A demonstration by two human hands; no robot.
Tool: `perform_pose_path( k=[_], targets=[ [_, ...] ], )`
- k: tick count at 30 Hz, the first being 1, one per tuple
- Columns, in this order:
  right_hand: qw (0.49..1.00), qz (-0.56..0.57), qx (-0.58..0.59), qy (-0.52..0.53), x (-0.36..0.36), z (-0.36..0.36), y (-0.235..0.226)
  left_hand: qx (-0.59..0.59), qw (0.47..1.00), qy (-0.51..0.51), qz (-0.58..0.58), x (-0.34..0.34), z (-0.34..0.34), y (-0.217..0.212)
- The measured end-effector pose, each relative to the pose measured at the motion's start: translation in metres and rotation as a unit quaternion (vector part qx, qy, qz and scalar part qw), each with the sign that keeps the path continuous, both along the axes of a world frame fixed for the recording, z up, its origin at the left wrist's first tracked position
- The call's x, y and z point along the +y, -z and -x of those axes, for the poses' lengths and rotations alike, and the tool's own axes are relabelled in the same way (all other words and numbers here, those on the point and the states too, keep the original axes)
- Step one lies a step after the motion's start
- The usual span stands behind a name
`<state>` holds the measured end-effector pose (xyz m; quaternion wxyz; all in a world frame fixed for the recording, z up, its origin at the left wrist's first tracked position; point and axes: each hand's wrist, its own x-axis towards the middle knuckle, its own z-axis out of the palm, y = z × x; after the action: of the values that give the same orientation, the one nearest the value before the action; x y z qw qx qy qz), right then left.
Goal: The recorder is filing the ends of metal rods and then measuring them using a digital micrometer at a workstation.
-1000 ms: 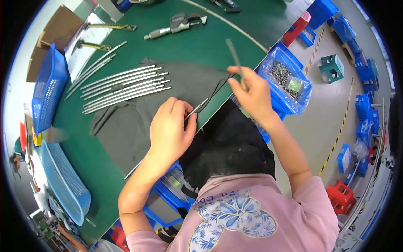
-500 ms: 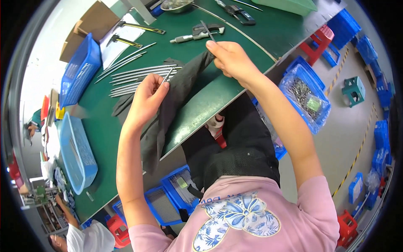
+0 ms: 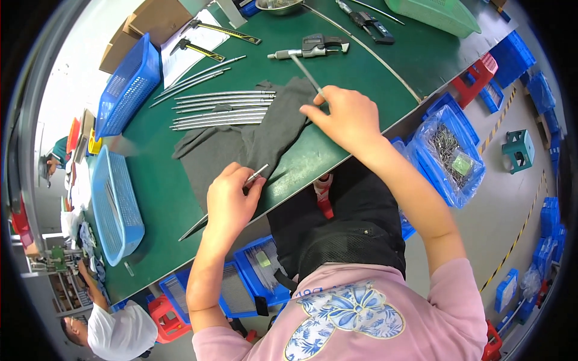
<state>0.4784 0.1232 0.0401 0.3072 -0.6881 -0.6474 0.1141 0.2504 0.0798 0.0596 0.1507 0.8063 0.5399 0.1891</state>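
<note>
My left hand (image 3: 232, 198) pinches a thin metal rod (image 3: 256, 175) near the front edge of the green bench (image 3: 361, 66), over a dark grey cloth (image 3: 253, 141). My right hand (image 3: 343, 117) grips another slim metal rod (image 3: 307, 72) that points up and away toward a digital caliper (image 3: 313, 47). A row of several long metal rods (image 3: 223, 109) lies side by side beyond the cloth. A long thin rod (image 3: 195, 227) sticks out from under my left hand toward the bench's edge.
Blue baskets sit at the bench's left (image 3: 117, 204) and far left (image 3: 129, 84), a green tray (image 3: 436, 13) at the far right. A bagged blue bin of small metal parts (image 3: 448, 156) stands on the floor to my right. Another person (image 3: 114, 328) sits at lower left.
The view has swung so the bench sits lower and larger. My right hand has moved down and right with its rod; my left hand has drawn back toward the front edge of the cloth.
</note>
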Motion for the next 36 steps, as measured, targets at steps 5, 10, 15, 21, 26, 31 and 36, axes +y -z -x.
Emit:
perform_pose_path(
  k=[5, 10, 15, 21, 26, 31, 36],
  targets=[
    [0.998, 0.065, -0.022, -0.003, 0.006, 0.002, 0.005, 0.000, 1.000, -0.010, -0.006, -0.003, -0.003, 0.007],
    [0.987, 0.062, 0.142, -0.051, 0.007, -0.004, -0.014, -0.006, 0.999, 0.013, -0.053, -0.001, 0.004, 0.006],
    [0.988, -0.025, 0.117, -0.094, 0.021, 0.002, -0.037, -0.048, 0.996, -0.039, -0.065, 0.005, 0.023, -0.030],
    [0.993, -0.098, 0.019, -0.068, 0.024, 0.010, -0.044, -0.085, 0.985, -0.085, -0.120, 0.004, 0.037, -0.043],
    [0.982, -0.182, 0.004, -0.046, 0.019, 0.005, -0.040, -0.118, 0.974, -0.106, -0.162, -0.001, 0.037, -0.050],
    [0.957, -0.284, 0.031, -0.050, 0.010, 0.000, -0.040, -0.129, 0.972, -0.079, -0.182, -0.012, 0.034, -0.064],
    [0.937, -0.342, 0.049, -0.056, 0.030, 0.002, -0.053, -0.090, 0.964, -0.094, -0.231, 0.000, 0.041, -0.084]
  ],
)
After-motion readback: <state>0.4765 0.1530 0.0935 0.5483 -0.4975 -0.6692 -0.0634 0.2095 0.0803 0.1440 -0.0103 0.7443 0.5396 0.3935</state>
